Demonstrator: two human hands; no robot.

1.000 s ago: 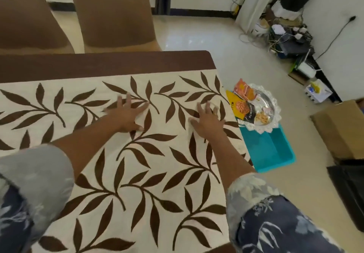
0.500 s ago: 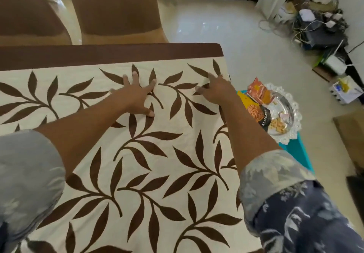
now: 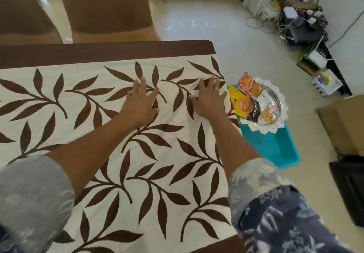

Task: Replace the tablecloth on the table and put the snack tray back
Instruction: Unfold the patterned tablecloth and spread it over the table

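A cream tablecloth with brown leaf print and a brown border covers the table. My left hand lies flat on it, fingers spread, near the middle. My right hand also presses flat on the cloth, close to the table's right edge. Neither hand holds anything. The snack tray, silver with a lacy white rim, sits off the table to the right on a turquoise bin on the floor. It carries an orange packet, a yellow-black almond packet and loose snacks.
Two brown-covered chairs stand at the table's far side. A tangle of cables and electronics lies along the right wall. A cardboard box and a dark object sit on the floor at the right.
Both hands have slid over the cloth, going toward the far right corner and then back a little. The right hand now rests near the right edge; the view has shifted.
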